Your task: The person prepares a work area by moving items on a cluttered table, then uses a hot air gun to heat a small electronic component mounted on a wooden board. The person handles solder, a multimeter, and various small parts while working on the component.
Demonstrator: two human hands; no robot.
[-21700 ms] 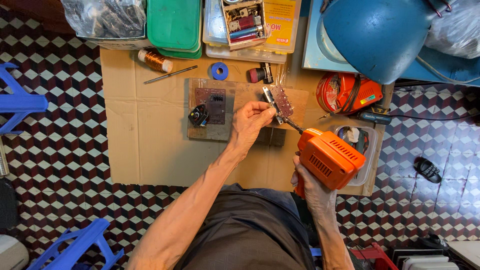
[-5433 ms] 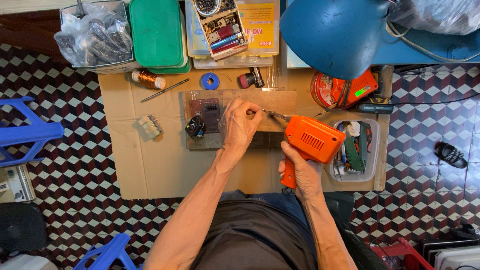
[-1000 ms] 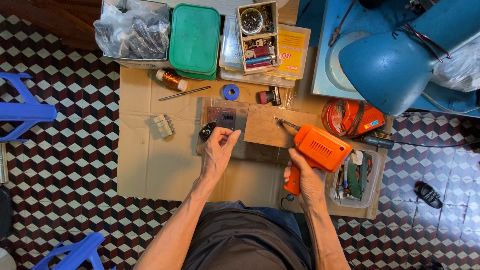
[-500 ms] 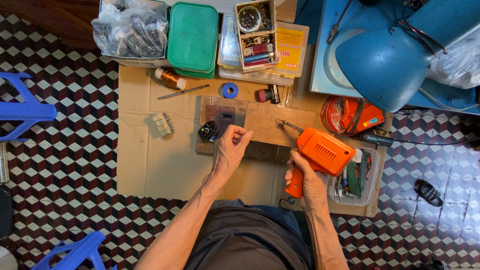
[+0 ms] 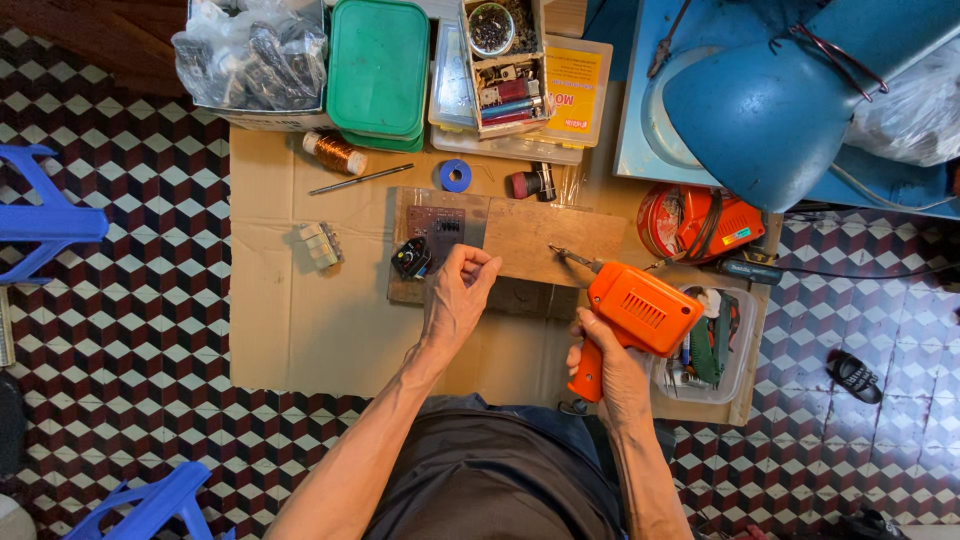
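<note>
Orange soldering gun [image 5: 640, 315] gripped by right hand [image 5: 612, 370], left hand [image 5: 458, 298] fingers now pinched together, lifted off circuit board [image 5: 434, 228].

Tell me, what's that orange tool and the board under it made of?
The orange tool in the right hand looks like smooth moulded plastic, with slotted vents, plus a thin metal tip. The board looks like bare wood: tan, matt, with grain lines. The sheet beneath seems to be plain brown cardboard.
</note>
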